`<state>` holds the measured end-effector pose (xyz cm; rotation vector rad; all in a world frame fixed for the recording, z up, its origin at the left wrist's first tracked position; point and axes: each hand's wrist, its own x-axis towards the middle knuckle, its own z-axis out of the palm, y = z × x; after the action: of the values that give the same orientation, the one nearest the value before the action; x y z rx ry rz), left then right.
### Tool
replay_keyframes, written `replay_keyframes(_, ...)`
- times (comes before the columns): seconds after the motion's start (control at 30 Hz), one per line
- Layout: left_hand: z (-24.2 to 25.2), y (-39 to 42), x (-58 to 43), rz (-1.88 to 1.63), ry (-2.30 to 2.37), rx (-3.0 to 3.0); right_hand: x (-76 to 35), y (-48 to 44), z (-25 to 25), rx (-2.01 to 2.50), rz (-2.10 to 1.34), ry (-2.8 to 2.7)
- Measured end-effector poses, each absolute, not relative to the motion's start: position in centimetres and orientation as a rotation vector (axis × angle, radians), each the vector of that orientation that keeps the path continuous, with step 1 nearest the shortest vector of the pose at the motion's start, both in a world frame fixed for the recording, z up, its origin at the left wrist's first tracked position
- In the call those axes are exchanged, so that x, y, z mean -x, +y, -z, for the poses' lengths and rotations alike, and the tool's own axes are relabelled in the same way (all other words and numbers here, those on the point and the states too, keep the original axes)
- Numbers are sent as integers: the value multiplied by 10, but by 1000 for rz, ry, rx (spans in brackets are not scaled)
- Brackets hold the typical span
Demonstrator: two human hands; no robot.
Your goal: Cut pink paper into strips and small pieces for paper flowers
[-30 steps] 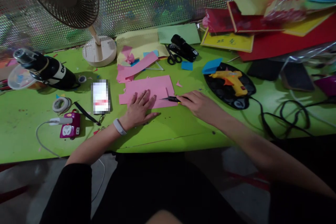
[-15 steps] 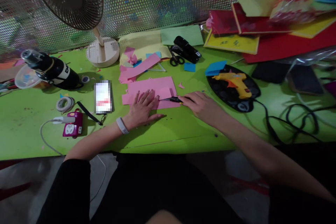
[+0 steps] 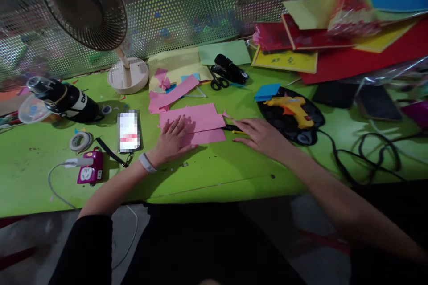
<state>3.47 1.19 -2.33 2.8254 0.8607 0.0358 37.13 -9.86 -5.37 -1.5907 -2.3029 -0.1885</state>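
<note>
My left hand (image 3: 173, 142) lies flat with fingers spread on a pink paper sheet (image 3: 203, 113), pressing it to the table. Below that sheet's edge is a separate pink strip (image 3: 210, 137). My right hand (image 3: 259, 136) is just right of the paper, fingers stretched out and apart. Beneath it, between index finger and thumb, a black and yellow craft knife (image 3: 230, 128) appears to lie on the table, partly hidden by the hand. A small pink scrap (image 3: 226, 115) sits by the right index fingertip.
Behind the paper are pink strips (image 3: 177, 92), black scissors (image 3: 220, 83) and a black stapler (image 3: 230, 69). A yellow glue gun (image 3: 294, 109) rests on a black tray at right. At left stand a phone (image 3: 129, 131), tape roll (image 3: 80, 141), bottle (image 3: 75, 102) and fan (image 3: 129, 75).
The knife has left the pink paper and my right hand has loosened from it, fingers now extended. A strip along the paper's near side now shows apart from the sheet.
</note>
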Motion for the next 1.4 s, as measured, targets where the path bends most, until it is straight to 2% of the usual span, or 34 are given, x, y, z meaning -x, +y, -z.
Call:
replay_keyframes(0.27, 31, 9, -18, -89, 773, -2874, -377, -100, 54, 1704, 91, -2218)
replay_keyframes(0.87, 36, 9, -20, -167, 754, -2862, -361, -106, 54, 1628, 235, -2198)
replay_keyframes(1.4, 33, 8, -21, -82, 806, -2839, -337, -101, 45, 1630, 190, -2293)
